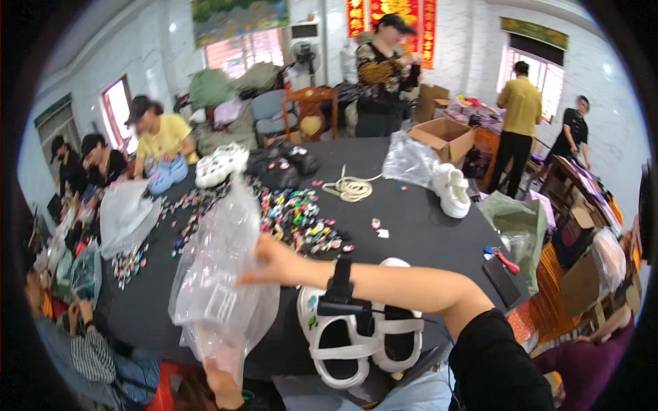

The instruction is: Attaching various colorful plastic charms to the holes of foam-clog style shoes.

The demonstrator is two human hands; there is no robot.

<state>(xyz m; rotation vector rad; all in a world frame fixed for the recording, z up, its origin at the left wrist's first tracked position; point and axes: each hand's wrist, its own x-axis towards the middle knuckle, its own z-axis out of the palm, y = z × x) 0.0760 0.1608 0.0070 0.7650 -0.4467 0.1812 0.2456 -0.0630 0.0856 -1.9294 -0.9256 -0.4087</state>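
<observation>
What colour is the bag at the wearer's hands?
The bag is clear and colourless; head view shows it.

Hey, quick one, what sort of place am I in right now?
Probably a small footwear workshop, though I can't be certain. White strapped clogs share a big dark table with a spread of small colourful pieces, and an open cardboard box stands beyond.
</observation>
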